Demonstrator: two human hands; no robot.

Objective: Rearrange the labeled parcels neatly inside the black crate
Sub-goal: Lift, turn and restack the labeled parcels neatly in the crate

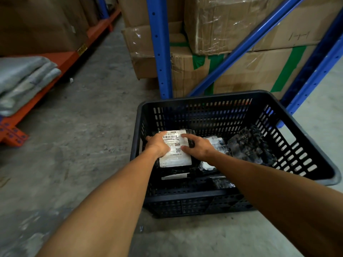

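Observation:
A black slatted crate stands on the concrete floor. Inside it, at the left, lies a black parcel with a large white label. My left hand rests on the label's left side, fingers curled over the parcel's left edge. My right hand presses on the parcel's right side, index finger stretched over the label's top corner. Another black parcel with a white label lies partly hidden under my right wrist. A crumpled dark parcel leans at the crate's right. More black parcels lie beneath.
Blue shelf uprights and stacked cardboard boxes stand right behind the crate. An orange low rack with folded grey packages runs along the left. Grey concrete floor lies between them.

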